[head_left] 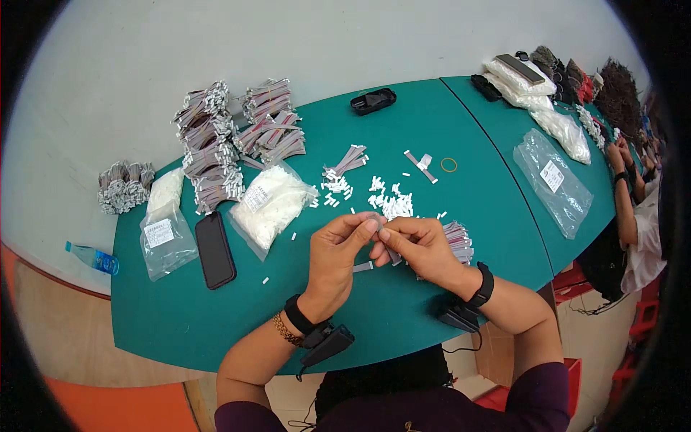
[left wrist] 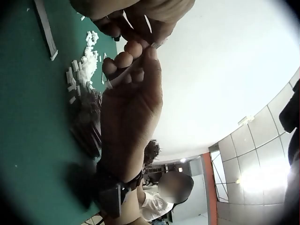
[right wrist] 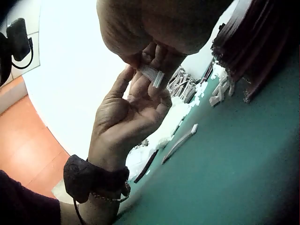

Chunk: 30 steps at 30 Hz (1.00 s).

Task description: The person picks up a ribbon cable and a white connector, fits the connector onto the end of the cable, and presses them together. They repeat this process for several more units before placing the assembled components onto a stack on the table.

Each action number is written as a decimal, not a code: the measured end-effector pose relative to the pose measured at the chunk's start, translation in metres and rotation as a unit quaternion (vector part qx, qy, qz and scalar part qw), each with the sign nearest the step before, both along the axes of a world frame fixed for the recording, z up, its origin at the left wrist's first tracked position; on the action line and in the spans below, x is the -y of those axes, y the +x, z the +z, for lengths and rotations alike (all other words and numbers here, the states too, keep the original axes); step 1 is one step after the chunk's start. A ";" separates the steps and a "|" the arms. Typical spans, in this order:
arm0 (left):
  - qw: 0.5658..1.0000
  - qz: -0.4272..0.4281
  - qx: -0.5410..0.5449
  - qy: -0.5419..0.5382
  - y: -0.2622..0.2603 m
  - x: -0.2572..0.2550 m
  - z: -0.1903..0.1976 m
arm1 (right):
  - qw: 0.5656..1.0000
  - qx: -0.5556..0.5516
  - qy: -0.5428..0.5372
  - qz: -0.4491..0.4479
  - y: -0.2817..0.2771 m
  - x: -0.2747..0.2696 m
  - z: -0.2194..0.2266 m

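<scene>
Fingertips of my left hand [head_left: 331,252] and right hand [head_left: 423,248] meet over the table's near half, in the head view. Between them they pinch a short grey ribbon cable [right wrist: 150,72], whose white connector [right wrist: 158,80] sticks out in the right wrist view. Most of the cable is hidden by fingers. Just beyond the hands lies a heap of small white connector housings [head_left: 396,207]. A bundle of ribbon cables [head_left: 459,243] sits beside my right hand, partly covered by it. One loose ribbon cable [right wrist: 180,144] lies on the green table below.
Stacked cable bundles [head_left: 209,144] stand at the back left, near bags of white pieces [head_left: 270,201] and a phone [head_left: 215,250]. Farther back are a black case [head_left: 373,101] and rubber band [head_left: 449,165]. An empty bag [head_left: 554,180] lies right; another person [head_left: 644,230] sits beyond.
</scene>
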<state>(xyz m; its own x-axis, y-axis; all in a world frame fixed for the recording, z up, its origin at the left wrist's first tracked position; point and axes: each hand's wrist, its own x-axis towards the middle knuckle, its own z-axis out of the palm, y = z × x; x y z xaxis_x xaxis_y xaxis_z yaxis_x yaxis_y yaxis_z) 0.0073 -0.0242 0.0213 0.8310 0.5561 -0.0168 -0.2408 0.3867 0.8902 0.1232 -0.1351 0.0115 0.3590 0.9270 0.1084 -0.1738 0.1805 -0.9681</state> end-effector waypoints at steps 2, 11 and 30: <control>1.000 -0.001 -0.001 0.004 0.000 0.000 0.000 | 1.000 0.010 -0.006 0.001 0.000 0.001 -0.001; 1.000 0.000 -0.014 0.014 -0.001 -0.002 0.003 | 1.000 0.018 0.007 -0.009 -0.004 0.001 -0.002; 1.000 0.005 -0.020 0.016 0.002 -0.001 -0.002 | 0.999 0.030 -0.014 -0.027 -0.003 -0.001 0.004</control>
